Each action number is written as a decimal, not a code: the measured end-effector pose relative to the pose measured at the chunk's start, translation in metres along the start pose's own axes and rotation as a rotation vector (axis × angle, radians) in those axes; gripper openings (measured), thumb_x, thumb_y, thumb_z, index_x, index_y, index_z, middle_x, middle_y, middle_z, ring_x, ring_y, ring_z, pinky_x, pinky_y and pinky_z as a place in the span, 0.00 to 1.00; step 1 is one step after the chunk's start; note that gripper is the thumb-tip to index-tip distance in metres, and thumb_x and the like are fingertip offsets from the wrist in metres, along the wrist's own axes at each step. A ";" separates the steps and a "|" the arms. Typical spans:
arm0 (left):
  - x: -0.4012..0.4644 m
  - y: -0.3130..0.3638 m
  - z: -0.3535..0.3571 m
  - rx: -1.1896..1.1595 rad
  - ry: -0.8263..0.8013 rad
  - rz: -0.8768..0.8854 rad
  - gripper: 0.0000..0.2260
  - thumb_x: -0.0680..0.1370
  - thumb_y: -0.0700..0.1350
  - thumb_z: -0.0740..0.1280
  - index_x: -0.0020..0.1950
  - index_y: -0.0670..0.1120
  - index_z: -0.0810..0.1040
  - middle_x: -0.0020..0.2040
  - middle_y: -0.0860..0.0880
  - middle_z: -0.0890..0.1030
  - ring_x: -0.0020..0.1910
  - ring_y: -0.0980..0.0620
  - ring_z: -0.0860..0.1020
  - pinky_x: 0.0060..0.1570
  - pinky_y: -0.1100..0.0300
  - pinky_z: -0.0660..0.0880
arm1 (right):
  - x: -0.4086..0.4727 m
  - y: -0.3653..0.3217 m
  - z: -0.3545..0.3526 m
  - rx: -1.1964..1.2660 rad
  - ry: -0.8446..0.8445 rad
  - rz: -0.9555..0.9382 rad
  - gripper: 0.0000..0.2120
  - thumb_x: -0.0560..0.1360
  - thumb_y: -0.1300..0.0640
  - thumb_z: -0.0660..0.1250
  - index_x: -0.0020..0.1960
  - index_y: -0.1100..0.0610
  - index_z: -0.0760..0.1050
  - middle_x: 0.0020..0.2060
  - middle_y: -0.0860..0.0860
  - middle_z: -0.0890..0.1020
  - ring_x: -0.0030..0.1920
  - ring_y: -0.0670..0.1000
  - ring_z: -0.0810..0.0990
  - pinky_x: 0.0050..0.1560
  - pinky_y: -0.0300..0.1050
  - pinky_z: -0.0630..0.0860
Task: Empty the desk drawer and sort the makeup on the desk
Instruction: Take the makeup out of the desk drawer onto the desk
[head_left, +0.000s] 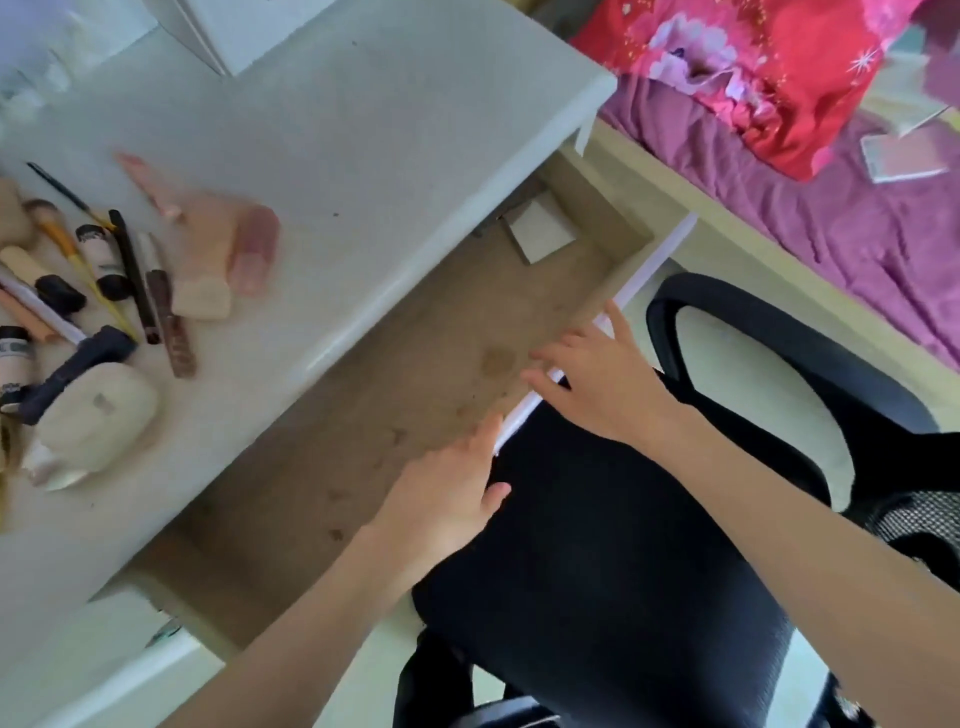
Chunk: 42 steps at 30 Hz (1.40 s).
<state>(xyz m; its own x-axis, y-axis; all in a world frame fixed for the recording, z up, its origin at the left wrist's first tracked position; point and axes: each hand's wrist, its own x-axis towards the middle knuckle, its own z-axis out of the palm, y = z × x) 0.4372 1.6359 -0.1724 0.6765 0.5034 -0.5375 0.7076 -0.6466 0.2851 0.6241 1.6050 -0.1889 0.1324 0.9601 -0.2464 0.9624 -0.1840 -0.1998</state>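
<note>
- Your left hand (441, 493) and right hand (602, 374) lay flat, fingers straight, on the white front edge of the pulled-out drawer (395, 395).
- The makeup (104, 291) sat on the worktop (363, 130), far left.
- One white card (540, 228) lay in the drawer's back corner.

From my feed the white bench (363, 130) has a messy pile of makeup (88, 291) on its left side: brushes, pencils, tubes, a couple of sponges and a cream pouch (98, 415). The pulled-out drawer (395, 395) just holds a small white box (540, 228) at the far end.
</note>
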 end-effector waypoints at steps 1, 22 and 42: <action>0.005 0.004 0.005 0.064 0.044 -0.055 0.22 0.80 0.50 0.56 0.73 0.49 0.54 0.54 0.47 0.78 0.50 0.45 0.78 0.41 0.58 0.67 | -0.007 0.006 0.003 -0.033 0.004 -0.090 0.27 0.75 0.36 0.52 0.58 0.53 0.78 0.53 0.49 0.80 0.64 0.52 0.73 0.72 0.63 0.46; 0.015 0.053 0.064 0.161 0.010 -0.154 0.14 0.80 0.44 0.55 0.66 0.46 0.64 0.32 0.50 0.68 0.33 0.47 0.69 0.32 0.57 0.64 | -0.041 0.053 0.052 -0.243 0.061 -0.287 0.09 0.61 0.58 0.77 0.37 0.54 0.77 0.34 0.49 0.80 0.37 0.54 0.79 0.51 0.50 0.76; 0.020 0.032 0.072 0.028 0.097 -0.088 0.20 0.75 0.48 0.59 0.68 0.53 0.68 0.26 0.51 0.63 0.30 0.48 0.70 0.32 0.62 0.64 | 0.052 0.070 0.051 -0.004 -0.152 0.327 0.27 0.76 0.60 0.61 0.72 0.64 0.57 0.68 0.59 0.65 0.67 0.59 0.65 0.61 0.51 0.67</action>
<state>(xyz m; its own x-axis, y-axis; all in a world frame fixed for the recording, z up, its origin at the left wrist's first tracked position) 0.4584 1.5834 -0.2313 0.6299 0.6106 -0.4800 0.7597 -0.6129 0.2172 0.6868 1.6314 -0.2637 0.3971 0.8083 -0.4347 0.8760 -0.4751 -0.0831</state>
